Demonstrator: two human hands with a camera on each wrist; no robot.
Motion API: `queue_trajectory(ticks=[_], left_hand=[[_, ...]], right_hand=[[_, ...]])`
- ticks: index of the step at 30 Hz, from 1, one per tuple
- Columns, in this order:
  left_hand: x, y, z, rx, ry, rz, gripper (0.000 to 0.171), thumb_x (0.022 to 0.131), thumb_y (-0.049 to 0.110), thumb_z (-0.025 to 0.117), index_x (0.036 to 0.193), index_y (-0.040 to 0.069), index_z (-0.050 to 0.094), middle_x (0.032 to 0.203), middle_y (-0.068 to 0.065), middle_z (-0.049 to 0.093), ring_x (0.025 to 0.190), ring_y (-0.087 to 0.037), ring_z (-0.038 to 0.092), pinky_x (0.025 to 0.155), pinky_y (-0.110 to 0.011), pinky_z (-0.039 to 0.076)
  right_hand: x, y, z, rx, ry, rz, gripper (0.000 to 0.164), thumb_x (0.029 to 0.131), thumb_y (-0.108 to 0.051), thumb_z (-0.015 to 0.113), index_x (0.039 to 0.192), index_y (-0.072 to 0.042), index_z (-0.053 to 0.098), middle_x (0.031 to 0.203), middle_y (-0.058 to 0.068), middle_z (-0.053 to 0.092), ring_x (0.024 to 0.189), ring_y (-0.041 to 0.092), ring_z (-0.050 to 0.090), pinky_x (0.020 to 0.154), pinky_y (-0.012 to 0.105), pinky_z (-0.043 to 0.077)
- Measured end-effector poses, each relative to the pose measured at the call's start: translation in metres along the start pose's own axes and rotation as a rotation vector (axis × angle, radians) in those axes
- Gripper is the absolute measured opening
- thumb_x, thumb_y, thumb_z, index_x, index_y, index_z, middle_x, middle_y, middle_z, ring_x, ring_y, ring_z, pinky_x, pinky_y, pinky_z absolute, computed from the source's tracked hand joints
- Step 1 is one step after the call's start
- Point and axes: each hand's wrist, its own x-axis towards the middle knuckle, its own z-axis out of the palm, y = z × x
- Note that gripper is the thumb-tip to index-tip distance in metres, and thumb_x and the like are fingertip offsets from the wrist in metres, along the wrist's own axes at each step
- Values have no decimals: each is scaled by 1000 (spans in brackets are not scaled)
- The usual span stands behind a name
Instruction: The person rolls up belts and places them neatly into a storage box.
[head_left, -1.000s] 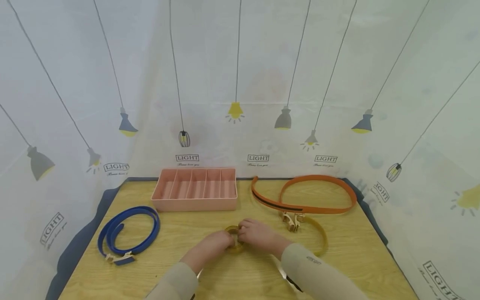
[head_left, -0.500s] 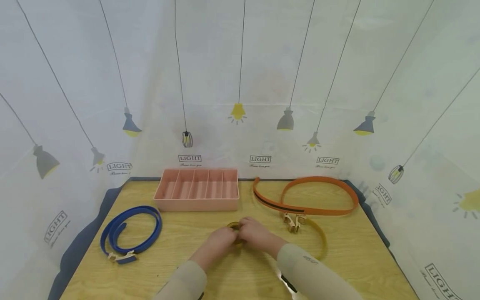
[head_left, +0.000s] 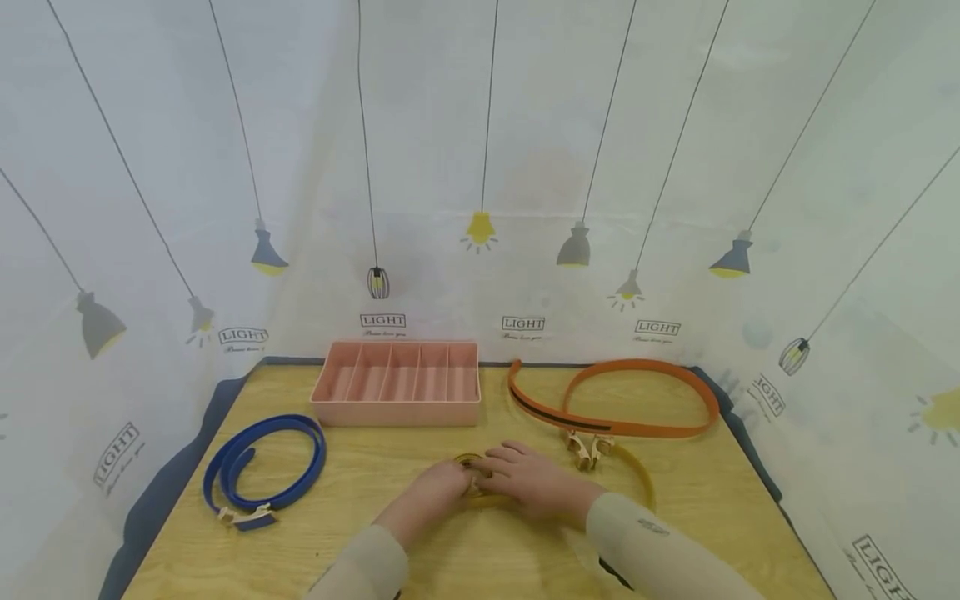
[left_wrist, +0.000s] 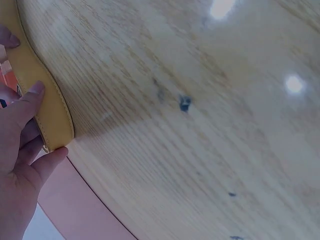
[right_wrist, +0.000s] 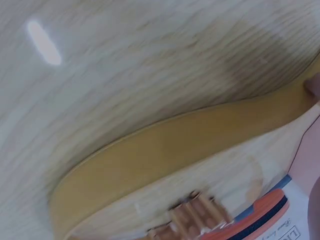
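Observation:
A yellow belt [head_left: 637,473] stands on edge on the table, one end wound into a small coil. My left hand [head_left: 433,493] grips that coil; in the left wrist view its thumb and fingers curl round the belt [left_wrist: 56,112]. From the other side my right hand [head_left: 528,481] holds the coil, fingers reaching over it, and a fingertip presses the strip [right_wrist: 165,145] in the right wrist view. The strip bends round to a gold buckle [head_left: 588,450] lying right of my right hand. The hands hide much of the coil.
Behind the hands stands a pink divided box [head_left: 397,414]. At left a blue belt [head_left: 309,467] lies loosely coiled. An orange belt [head_left: 652,430] loops across the back right, close to the gold buckle. Printed curtains hang round the wooden table [head_left: 487,558].
My right hand has shifted slightly right and its fingers have spread from a tighter bunch over the coil. My left hand stays on the coil. The view has shifted a little.

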Motion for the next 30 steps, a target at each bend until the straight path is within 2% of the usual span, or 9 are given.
queue_trajectory(ticks=[4,8,12,16,21,24,30], left_hand=[[-2,-1,1,36,-28,2,17,79,23,80,78,15,65,76,3,63,73,-12,61,71,-28,53],[-4,1,1,50,-44,41,19,79,22,81,83,16,64,79,3,63,76,-12,61,72,-26,52],[-5,6,0,57,-43,81,22,77,23,82,85,16,62,81,4,62,77,-11,61,73,-26,52],[-3,7,1,29,-61,95,24,76,20,83,81,17,59,78,6,58,74,-8,57,71,-24,49],[-3,-3,-1,-18,-28,195,23,78,14,79,76,18,57,70,10,49,65,-5,46,62,-19,41],[-6,-9,-1,0,-6,237,20,81,12,76,76,18,58,70,10,51,64,-5,47,61,-18,42],[-9,-15,3,68,34,225,8,85,12,71,88,18,69,79,7,60,72,-5,54,65,-17,44]], right_hand=[[-3,6,-1,-63,-41,43,58,92,-16,67,146,-22,46,156,4,31,139,27,34,115,47,23],[2,13,-1,-169,-3,83,62,90,-9,68,146,-22,45,154,4,34,138,26,35,113,47,26],[7,16,0,-222,40,91,55,90,-12,69,142,-22,50,150,3,41,134,23,41,112,45,29],[12,14,1,-293,57,30,39,88,-18,71,125,-27,64,138,-2,52,123,19,49,107,40,36],[19,3,1,-423,89,-86,15,85,-21,72,97,-29,72,112,-10,56,103,11,51,93,28,43],[21,-3,1,-401,91,-97,13,85,-20,72,95,-28,72,102,-12,57,95,8,51,89,24,43],[26,-6,4,-307,84,-33,14,83,-18,72,91,-30,74,92,-16,63,89,6,52,85,23,42]])
